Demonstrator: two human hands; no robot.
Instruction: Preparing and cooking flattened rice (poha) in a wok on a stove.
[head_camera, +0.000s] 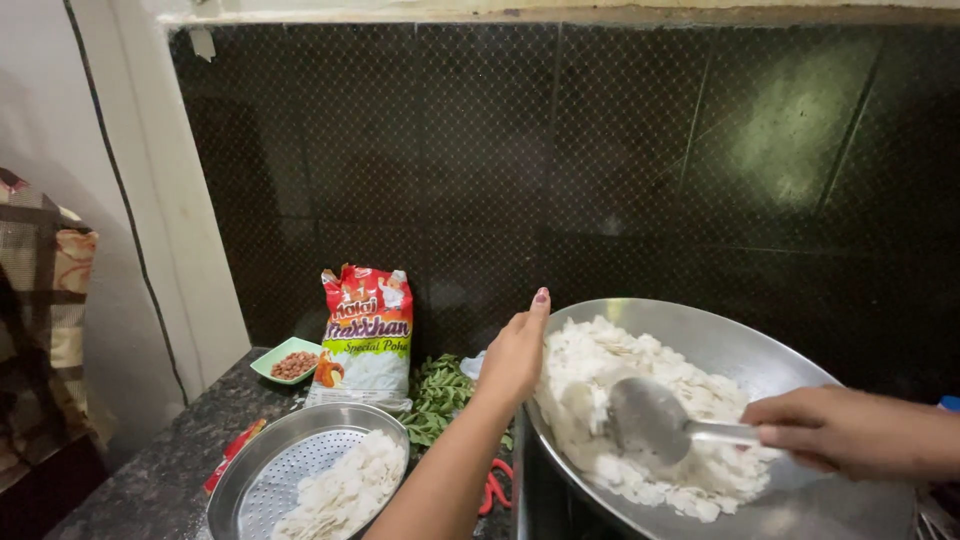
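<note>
A wide steel pan (790, 365) at the lower right holds a heap of white flattened rice flakes (600, 370). My left hand (515, 355) rests on the pan's left rim with its fingers together, gripping the edge. Coming in from the right, my right hand (840, 432) is closed around the handle of a steel ladle (650, 420), whose round bowl lies in the flakes.
A steel sieve plate (270, 475) with more white flakes sits at the lower left on the dark stone counter (150, 480). Behind it stand a red and white packet (365, 335), a small green dish of peanuts (290, 362), green leaves (440, 395) and red scissors (495, 490). A dark tiled wall (600, 150) rises behind.
</note>
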